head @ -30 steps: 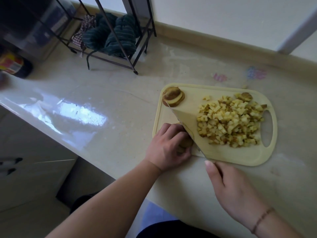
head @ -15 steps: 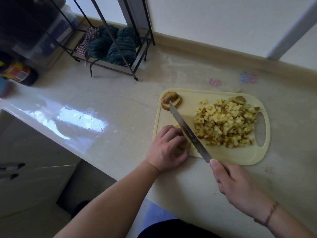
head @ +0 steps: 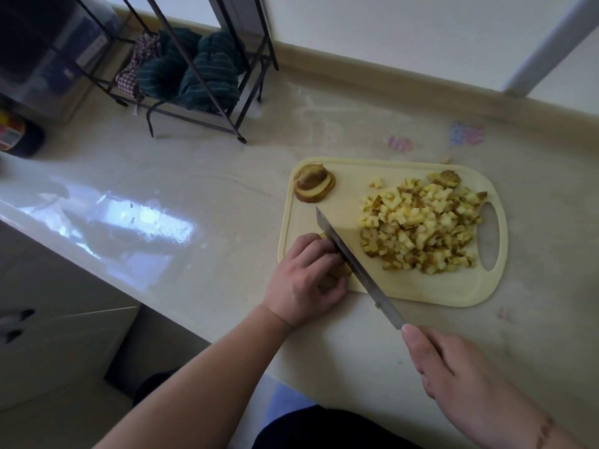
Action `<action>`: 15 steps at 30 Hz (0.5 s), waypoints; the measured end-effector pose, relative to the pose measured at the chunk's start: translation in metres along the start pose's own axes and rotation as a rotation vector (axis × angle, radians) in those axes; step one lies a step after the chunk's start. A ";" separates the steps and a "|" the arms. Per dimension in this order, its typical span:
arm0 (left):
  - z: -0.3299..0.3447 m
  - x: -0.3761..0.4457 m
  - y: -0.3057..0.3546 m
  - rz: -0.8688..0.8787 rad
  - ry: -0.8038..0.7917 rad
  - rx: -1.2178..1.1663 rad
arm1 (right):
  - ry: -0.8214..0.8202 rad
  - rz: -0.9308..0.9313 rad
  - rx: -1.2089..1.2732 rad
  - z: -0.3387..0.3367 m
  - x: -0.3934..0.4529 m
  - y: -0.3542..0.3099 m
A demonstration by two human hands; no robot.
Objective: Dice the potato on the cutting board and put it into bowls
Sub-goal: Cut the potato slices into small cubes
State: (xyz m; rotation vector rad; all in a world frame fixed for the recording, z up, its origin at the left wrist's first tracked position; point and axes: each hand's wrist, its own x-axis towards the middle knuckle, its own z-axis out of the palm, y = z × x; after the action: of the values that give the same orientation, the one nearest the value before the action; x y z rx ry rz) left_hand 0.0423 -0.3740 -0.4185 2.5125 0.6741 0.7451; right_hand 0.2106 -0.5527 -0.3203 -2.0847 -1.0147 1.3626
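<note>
A pale yellow cutting board [head: 431,288] lies on the counter. A heap of diced potato [head: 421,225] covers its right half. A stack of potato slices [head: 313,187] sits at its far left corner. My left hand [head: 308,280] curls over a potato piece [head: 340,270] at the board's near left edge, mostly hiding it. My right hand [head: 460,380] grips the handle of a knife [head: 351,259]. The blade runs diagonally across the board, right beside my left fingers. No bowl is in view.
A black wire rack [head: 207,102] with dark green cloths [head: 191,76] stands at the back left of the counter. A dark bottle [head: 17,137] is at the far left edge. The counter's front edge runs diagonally at lower left.
The knife blade has turned from lying flat to on edge and moved against the potato piece under my left fingers. My left hand has stayed on the piece.
</note>
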 end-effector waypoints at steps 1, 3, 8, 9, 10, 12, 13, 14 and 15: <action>0.000 0.000 0.000 -0.002 0.001 -0.002 | 0.016 -0.003 -0.031 0.001 -0.001 0.000; 0.000 0.001 0.000 -0.001 0.003 -0.012 | 0.042 -0.017 -0.062 0.003 0.003 -0.003; -0.001 0.003 0.001 0.001 -0.012 -0.007 | 0.064 -0.083 -0.096 0.014 0.025 -0.021; -0.001 0.003 0.001 0.000 -0.016 -0.004 | 0.083 -0.105 -0.098 0.015 0.026 -0.022; -0.001 0.003 0.000 -0.003 -0.018 -0.001 | 0.105 -0.123 -0.106 0.016 0.025 -0.020; -0.001 0.002 0.000 0.002 -0.019 0.006 | 0.130 -0.126 -0.141 0.017 0.021 -0.015; -0.001 0.002 0.000 0.003 -0.017 0.010 | 0.127 -0.118 -0.162 0.018 0.019 -0.013; -0.001 0.002 0.001 0.003 -0.017 0.011 | 0.127 -0.114 -0.171 0.020 0.018 -0.012; -0.001 0.003 0.002 0.003 -0.015 0.006 | 0.130 -0.114 -0.161 0.021 0.018 -0.011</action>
State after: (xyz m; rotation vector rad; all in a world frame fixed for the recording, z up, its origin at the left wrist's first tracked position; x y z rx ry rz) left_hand 0.0440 -0.3735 -0.4157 2.5229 0.6687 0.7250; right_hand 0.1918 -0.5324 -0.3313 -2.1624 -1.2018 1.1071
